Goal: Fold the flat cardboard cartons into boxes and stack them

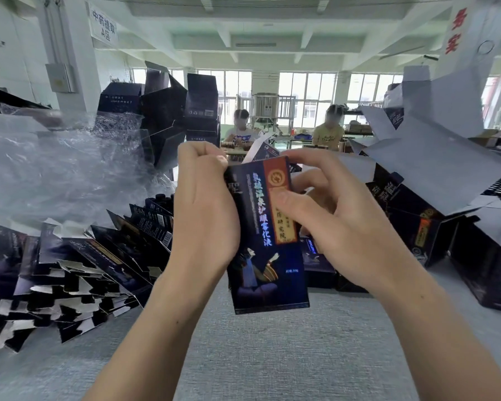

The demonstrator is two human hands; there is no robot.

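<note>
Over table (272, 357), hands (206, 209) grip carton (261, 256), seemingly open-topped

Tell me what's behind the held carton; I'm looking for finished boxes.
Dark folded boxes show just behind the carton, at its right edge, on the grey table. The carton, the left hand and the right hand hide whatever stands directly behind.

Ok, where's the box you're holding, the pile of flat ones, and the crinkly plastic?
held carton (265, 256), head view, on its dark blue front panel.
flat cartons pile (78, 273), head view, middle of the fanned heap at left.
plastic wrap (55, 175), head view, on the crumpled clear sheet.
</note>
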